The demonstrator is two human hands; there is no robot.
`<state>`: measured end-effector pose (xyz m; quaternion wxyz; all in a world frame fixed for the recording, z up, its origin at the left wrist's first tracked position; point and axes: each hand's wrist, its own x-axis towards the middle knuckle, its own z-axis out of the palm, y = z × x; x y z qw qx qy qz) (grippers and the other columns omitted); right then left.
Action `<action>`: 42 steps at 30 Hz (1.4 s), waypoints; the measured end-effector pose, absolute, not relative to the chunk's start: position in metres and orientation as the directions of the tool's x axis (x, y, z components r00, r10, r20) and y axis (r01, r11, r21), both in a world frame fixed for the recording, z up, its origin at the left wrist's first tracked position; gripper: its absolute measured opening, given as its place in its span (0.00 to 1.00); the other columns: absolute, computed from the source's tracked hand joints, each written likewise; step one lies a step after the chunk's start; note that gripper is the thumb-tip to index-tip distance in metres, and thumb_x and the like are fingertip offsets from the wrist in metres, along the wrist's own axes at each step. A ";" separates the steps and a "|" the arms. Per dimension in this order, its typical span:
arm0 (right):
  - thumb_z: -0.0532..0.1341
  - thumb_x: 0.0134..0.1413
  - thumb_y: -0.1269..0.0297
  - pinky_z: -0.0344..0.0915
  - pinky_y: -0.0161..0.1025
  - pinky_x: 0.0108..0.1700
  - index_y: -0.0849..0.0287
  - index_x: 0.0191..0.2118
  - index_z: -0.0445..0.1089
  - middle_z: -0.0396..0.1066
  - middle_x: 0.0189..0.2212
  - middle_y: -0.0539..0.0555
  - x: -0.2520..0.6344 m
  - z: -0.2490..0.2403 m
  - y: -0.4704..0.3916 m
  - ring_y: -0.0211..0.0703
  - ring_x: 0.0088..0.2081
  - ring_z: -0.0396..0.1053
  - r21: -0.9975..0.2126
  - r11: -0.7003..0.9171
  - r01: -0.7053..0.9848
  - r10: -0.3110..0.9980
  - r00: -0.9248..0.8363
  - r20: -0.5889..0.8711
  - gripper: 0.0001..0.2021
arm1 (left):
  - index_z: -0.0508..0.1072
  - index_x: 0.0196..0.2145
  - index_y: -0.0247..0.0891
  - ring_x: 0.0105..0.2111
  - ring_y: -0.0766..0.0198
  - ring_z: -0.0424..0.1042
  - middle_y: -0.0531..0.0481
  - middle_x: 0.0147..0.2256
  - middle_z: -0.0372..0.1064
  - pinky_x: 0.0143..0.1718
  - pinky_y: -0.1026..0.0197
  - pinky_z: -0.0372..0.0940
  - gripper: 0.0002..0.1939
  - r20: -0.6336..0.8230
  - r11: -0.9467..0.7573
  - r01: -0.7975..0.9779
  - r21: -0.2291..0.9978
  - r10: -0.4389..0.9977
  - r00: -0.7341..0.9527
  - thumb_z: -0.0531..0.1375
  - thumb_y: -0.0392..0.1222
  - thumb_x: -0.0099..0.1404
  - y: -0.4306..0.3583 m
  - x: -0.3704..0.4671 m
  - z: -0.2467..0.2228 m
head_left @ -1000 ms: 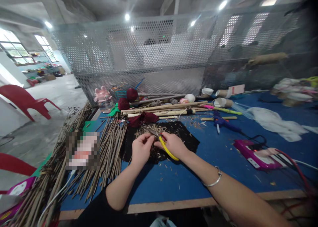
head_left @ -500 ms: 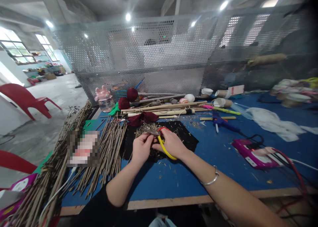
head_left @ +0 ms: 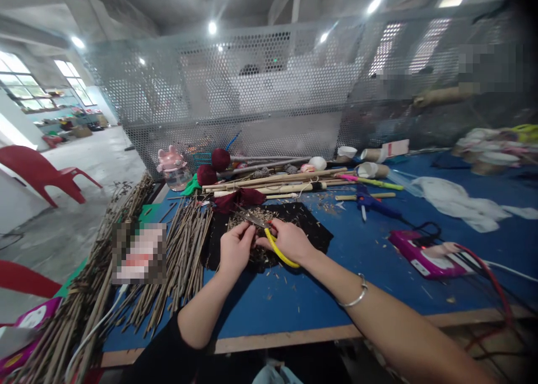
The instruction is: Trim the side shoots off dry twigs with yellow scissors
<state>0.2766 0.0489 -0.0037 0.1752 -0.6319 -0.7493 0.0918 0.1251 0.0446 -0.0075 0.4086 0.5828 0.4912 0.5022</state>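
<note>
I am closing my right hand [head_left: 289, 241] round the yellow-handled metal scissors [head_left: 272, 244], seemingly for control, while my left hand [head_left: 235, 246] is pinching thumb and finger together just beside them, on what I cannot tell. The blades are pointing away over small tan chips [head_left: 233, 220] on a black cloth [head_left: 317, 235], probably spread to catch them. Beyond, a crumpled dark-red cloth [head_left: 227, 202] and long pale wooden rods [head_left: 281, 178] are lying before the grey perforated metal screen [head_left: 269, 95].

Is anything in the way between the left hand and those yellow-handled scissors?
Nothing visible: the left hand is close beside the scissors, held in the right hand. Clippings lie on the black cloth below; anything the left hand pinches is too small to tell.
</note>
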 end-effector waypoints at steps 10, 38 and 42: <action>0.53 0.45 0.39 0.48 0.33 0.24 0.56 0.27 0.62 0.69 0.23 0.51 0.275 -0.009 0.052 0.40 0.25 0.66 -0.385 0.144 0.911 0.986 -0.098 0.136 0.22 | 0.75 0.36 0.32 0.20 0.68 0.67 0.49 0.25 0.72 0.23 0.67 0.65 0.16 0.066 -0.065 0.024 0.998 0.997 -0.048 0.60 0.47 0.53 0.050 0.126 -0.016; 0.61 0.41 0.44 0.56 0.35 0.35 0.59 0.41 0.60 0.68 0.34 0.55 0.274 -0.012 0.049 0.45 0.38 0.67 -0.449 0.316 0.836 0.943 -0.225 0.246 0.26 | 0.73 0.27 0.31 0.21 0.67 0.69 0.46 0.25 0.73 0.23 0.67 0.65 0.14 0.040 -0.037 -0.059 0.998 0.997 0.061 0.57 0.47 0.56 0.048 0.127 -0.013; 0.59 0.43 0.44 0.54 0.34 0.31 0.57 0.38 0.60 0.69 0.30 0.53 0.274 -0.011 0.048 0.43 0.33 0.68 -0.460 0.276 0.844 0.956 -0.191 0.223 0.23 | 0.73 0.30 0.31 0.21 0.68 0.69 0.45 0.28 0.73 0.23 0.67 0.64 0.15 0.064 -0.057 -0.082 0.995 0.995 0.081 0.56 0.48 0.57 0.048 0.128 -0.016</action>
